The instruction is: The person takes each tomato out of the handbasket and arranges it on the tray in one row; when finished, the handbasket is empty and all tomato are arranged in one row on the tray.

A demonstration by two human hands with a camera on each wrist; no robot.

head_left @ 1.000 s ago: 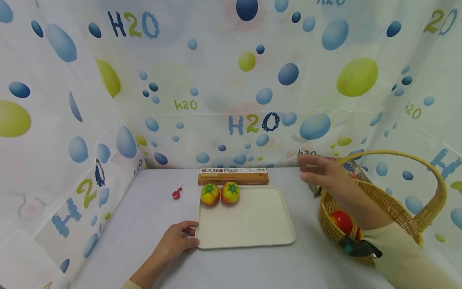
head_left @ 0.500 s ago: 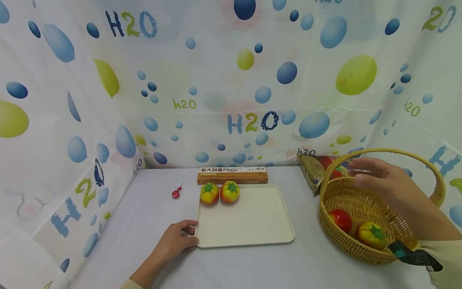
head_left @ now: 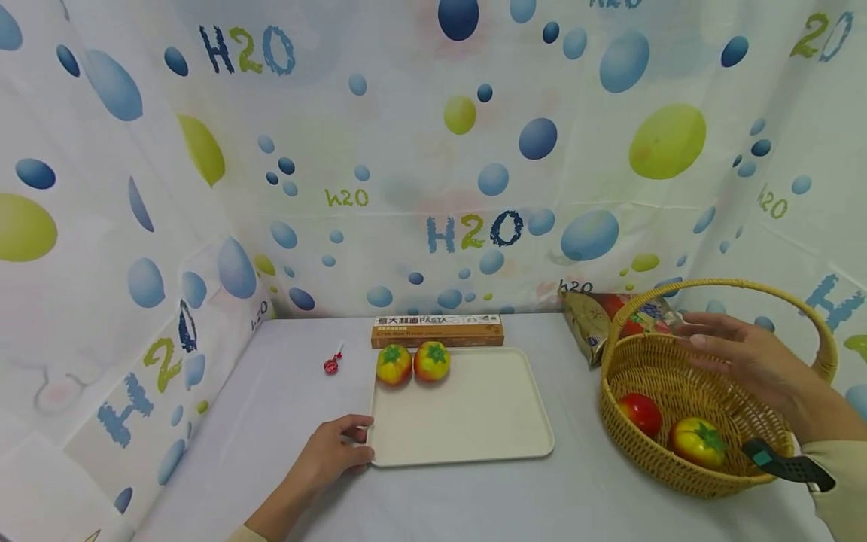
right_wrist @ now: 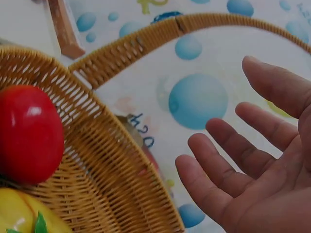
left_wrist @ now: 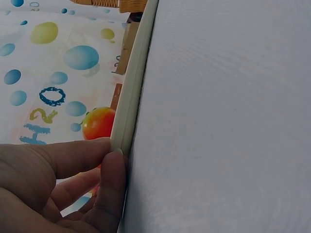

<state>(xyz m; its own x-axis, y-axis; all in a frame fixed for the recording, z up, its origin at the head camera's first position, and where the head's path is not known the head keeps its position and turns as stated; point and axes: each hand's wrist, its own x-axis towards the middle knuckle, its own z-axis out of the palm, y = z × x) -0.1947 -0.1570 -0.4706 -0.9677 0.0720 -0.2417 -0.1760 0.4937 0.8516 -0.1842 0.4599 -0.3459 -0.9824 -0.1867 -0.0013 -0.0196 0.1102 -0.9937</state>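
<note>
A: what are the hands up to here?

B: left hand [head_left: 330, 452] has its thumb and fingertips bent to the left edge of the tray [head_left: 467, 421], pinching the rim. right hand [head_left: 759, 369] is up at the right side of the basket [head_left: 667, 474], fingers loosely spread, nothing in it.

A: and the tray's flat on the bench [head_left: 433, 504]?

B: yep, basket standing to its right. red fruit [head_left: 640, 415] and yellow fruit [head_left: 696, 443] are inside.

A: how would that stuff handle?

B: my guess, tray's light, stiff plastic, so a nudge could slide it. two fruits [head_left: 412, 364] sit at its far left corner and might roll, so I'd hold it by both short sides and keep it level. basket looks light with a bit of give; I'd lift by the handle [head_left: 731, 284]. the fruit looks smooth, maybe slippery, so cup it round the sides.
</note>
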